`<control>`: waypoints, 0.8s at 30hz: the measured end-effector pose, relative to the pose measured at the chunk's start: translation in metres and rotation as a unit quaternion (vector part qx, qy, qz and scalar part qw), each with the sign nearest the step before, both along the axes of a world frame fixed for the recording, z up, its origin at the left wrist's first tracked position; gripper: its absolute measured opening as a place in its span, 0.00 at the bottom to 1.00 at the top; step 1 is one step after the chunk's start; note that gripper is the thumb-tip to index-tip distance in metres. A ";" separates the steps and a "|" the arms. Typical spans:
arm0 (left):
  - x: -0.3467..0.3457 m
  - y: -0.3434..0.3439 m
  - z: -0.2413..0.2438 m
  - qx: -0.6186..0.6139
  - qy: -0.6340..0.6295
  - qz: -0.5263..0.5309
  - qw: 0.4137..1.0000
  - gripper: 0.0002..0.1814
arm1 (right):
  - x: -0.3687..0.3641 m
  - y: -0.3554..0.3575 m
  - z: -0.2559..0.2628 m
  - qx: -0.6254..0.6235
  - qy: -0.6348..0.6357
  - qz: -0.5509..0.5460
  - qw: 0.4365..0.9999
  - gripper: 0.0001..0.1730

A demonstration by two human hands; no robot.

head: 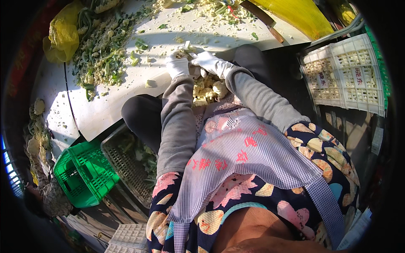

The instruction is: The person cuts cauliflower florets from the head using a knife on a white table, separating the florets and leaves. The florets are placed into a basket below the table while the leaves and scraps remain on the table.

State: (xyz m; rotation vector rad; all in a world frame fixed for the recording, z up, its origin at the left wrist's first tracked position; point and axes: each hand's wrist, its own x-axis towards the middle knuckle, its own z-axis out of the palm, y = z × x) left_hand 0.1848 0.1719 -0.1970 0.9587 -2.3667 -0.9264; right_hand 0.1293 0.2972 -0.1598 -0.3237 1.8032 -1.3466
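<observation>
My left hand (177,64), in a white glove, is raised at the near edge of the white table (136,83). My right hand (213,63), also in a white glove, meets it from the right. White and pale material shows between the fingers, too small and bright to tell whether it is glove fabric or a cauliflower piece. Just below both hands, cauliflower florets (205,90) are heaped at my lap, against my checked apron (250,151). Whatever holds the florets is hidden.
Cauliflower scraps and leaves (104,60) cover the table's left part. A cleaver (262,17) with a wooden handle lies by yellow mesh (295,15). White crates (345,72) stand right. A green crate (85,174) and a basket of leaves (133,158) sit left, near another person (52,197).
</observation>
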 end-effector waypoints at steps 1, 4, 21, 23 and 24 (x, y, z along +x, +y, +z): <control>-0.003 0.002 -0.002 0.015 0.008 0.003 1.000 0.07 | 0.000 0.008 -0.003 -0.040 -0.042 -0.052 0.997 0.14; -0.003 -0.013 -0.009 0.079 0.054 0.009 0.995 0.09 | -0.013 0.025 0.005 -0.019 -0.079 -0.011 0.997 0.18; 0.052 0.015 0.077 0.078 -0.083 -0.174 0.978 0.12 | -0.229 -0.173 0.059 0.269 0.461 -0.025 0.845 0.26; 0.046 0.007 0.081 0.096 -0.099 -0.152 0.979 0.12 | -0.255 -0.194 0.052 0.284 0.476 -0.012 0.832 0.26; 0.045 0.003 0.081 0.110 -0.090 -0.135 0.981 0.12 | -0.259 -0.201 0.050 0.319 0.441 0.027 0.838 0.28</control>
